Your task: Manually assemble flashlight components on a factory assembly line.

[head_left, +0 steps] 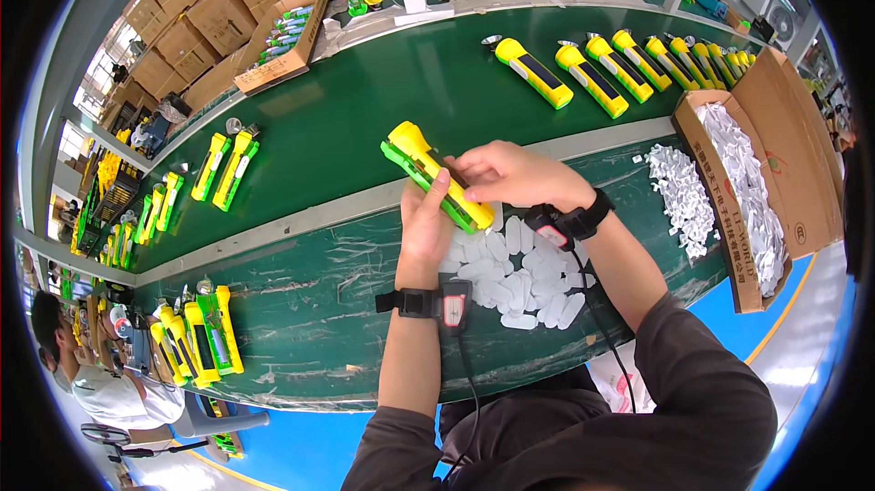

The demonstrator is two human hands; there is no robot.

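Note:
A yellow and green flashlight [412,147] is held at a slant above the green bench, its wide end pointing up and to the left. My left hand [427,218] grips its lower body, with the thumb lying along it. From the other side, my right hand [519,174] has bent fingers against the casing; whether a small part is between them is hidden. Below my hands lies a loose pile of flat white oval pieces [519,283]. Both wrists wear black straps with a small cabled device.
Flashlights [602,76] line the green conveyor belt [337,90] at the far right; more stand at left. Several lie on the bench's left end [202,336]. Small white parts [679,199] are heaped beside an open carton [718,195] of them. A person [118,391] sits at left.

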